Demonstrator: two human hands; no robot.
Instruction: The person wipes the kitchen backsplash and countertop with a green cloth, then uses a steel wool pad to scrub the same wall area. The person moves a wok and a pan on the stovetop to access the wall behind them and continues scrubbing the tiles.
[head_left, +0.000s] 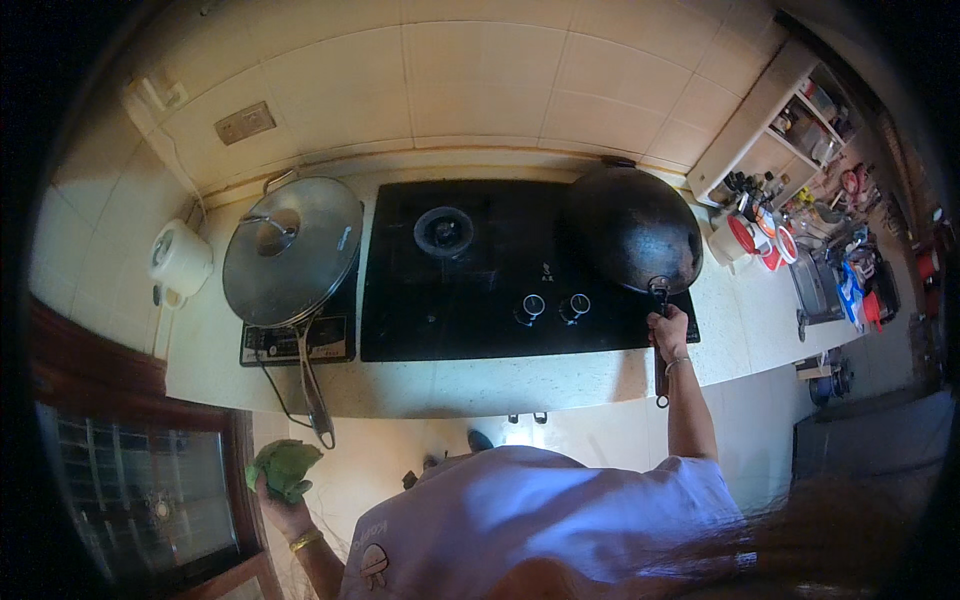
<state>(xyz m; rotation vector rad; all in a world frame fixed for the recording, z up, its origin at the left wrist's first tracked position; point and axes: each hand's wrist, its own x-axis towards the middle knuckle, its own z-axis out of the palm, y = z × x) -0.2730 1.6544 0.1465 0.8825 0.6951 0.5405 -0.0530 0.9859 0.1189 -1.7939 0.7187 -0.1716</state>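
A crumpled green cloth (283, 466) is gripped in my left hand (281, 511), which is in front of the counter at the lower left. With my right hand (670, 331) I hold the handle of a dark wok (637, 232), which is over the right side of the black glass cooktop (465, 315). The cooktop's left burner (444, 231) has no pot on it. Left of the cooktop, a lidded pan (292, 251) sits on a portable electric cooker (300, 341), its long handle pointing towards me and hanging past the counter's edge.
A white kettle or jug (180, 259) stands at the far left. Right of the cooktop are white tubs with red parts (735, 240), a sink (816, 285) and assorted kitchen items. A wall socket (245, 124) is at the upper left. The counter's front edge (480, 409) curves before me.
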